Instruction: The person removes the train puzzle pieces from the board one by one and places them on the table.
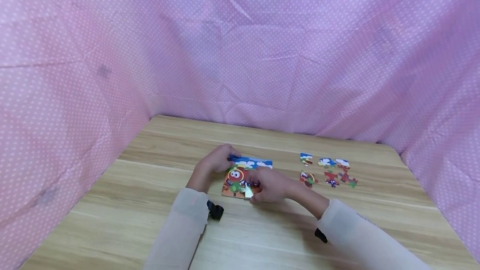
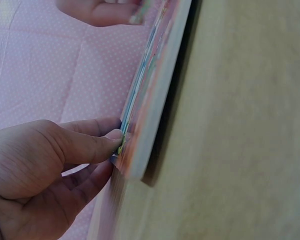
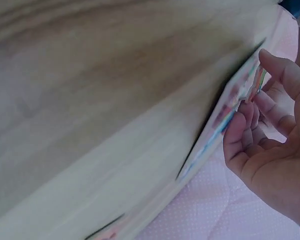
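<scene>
A jigsaw puzzle board [image 1: 235, 188] with a colourful cartoon picture lies on the table in front of me; blue sky and white clouds run along its far side. My left hand [image 1: 216, 159] is at the board's far left corner, and in the left wrist view its thumb and fingers pinch the board's edge. Over the right part of the board, my right hand [image 1: 273, 184] pinches a small puzzle piece [image 3: 259, 82] between thumb and fingers, tilted up from the board. The fingers of that hand hide part of the picture.
Several loose puzzle pieces [image 1: 308, 178] lie to the right of the board, with more pieces [image 1: 327, 162] farther back. The wooden table [image 1: 150, 178] meets a pink dotted cloth [image 1: 262, 74] at its back and sides. Black devices [image 1: 215, 210] sit at both wrists.
</scene>
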`<state>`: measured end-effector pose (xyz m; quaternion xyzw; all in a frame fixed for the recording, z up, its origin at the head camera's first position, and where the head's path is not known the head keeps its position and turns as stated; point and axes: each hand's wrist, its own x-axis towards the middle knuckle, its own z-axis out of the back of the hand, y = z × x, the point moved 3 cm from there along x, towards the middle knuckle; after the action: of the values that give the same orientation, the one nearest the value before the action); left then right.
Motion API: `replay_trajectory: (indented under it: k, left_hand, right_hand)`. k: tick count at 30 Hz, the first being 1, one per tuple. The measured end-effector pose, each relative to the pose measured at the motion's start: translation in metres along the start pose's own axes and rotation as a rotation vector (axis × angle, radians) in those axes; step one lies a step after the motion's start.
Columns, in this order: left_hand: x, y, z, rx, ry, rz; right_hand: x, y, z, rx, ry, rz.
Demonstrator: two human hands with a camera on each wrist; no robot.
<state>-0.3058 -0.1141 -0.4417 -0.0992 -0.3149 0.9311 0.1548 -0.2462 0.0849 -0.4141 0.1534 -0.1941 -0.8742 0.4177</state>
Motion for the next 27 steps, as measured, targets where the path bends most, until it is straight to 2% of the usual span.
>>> replay_trajectory:
  k: [4, 12, 16, 22, 27]
  left_hand:
    - [0.000, 0.000, 0.000, 0.002, -0.001, -0.005]
    - [-0.002, 0.000, -0.002, -0.022, -0.007, 0.019]
    - [-0.003, 0.000, -0.002, -0.032, -0.014, 0.023]
    - [-0.005, -0.001, -0.002, -0.043, -0.016, 0.037]
    - [-0.004, -0.001, -0.002, -0.042, -0.011, 0.034]
  right_hand:
    - [-0.003, 0.000, 0.010, 0.005, -0.032, 0.013]
    - [-0.013, -0.014, 0.030, 0.019, -0.093, -0.082]
    - [-0.019, -0.027, 0.037, 0.047, -0.121, -0.140]
    - [-0.028, -0.050, 0.044, 0.055, -0.153, -0.159]
    - [-0.035, -0.073, 0.046, 0.059, -0.167, -0.214]
